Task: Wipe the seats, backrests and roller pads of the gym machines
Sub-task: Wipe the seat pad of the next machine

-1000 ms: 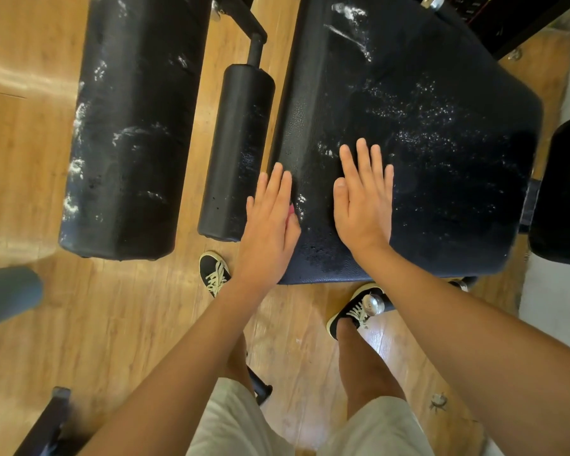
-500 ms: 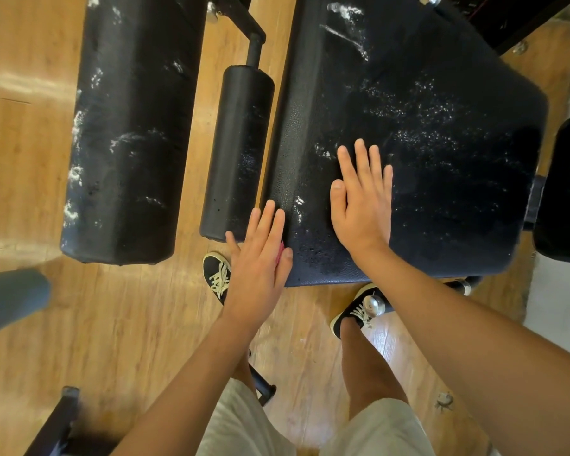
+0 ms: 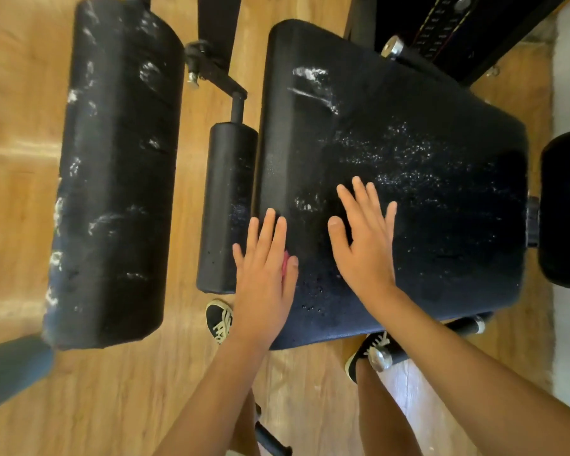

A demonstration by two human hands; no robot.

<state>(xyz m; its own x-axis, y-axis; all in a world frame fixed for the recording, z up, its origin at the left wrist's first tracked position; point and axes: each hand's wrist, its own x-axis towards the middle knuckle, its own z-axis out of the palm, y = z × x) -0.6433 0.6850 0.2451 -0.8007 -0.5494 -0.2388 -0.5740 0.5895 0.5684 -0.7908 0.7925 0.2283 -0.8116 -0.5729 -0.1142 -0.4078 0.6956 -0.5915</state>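
At nine o'clock, over the wooden floor, a long black pad smeared with white streaks; at its seven o'clock, a blue-grey tube. Toward the centre, a black roller pad on a metal arm, lying close along the left edge of the wide seat pad, itself speckled white across its upper half. At five o'clock of the roller pad, left hand laid flat over the seat pad's left edge, fingers straight and close together, pressing down a pink cloth seen only as a sliver between thumb and forefinger. At its three o'clock, right hand spread wide, palm down on the seat pad, gripping nothing. At six o'clock, two black laced shoes on the floor. At one o'clock, a weight stack with a marked strip, too blurred to read. At three o'clock, apart from the seat pad, another black pad.
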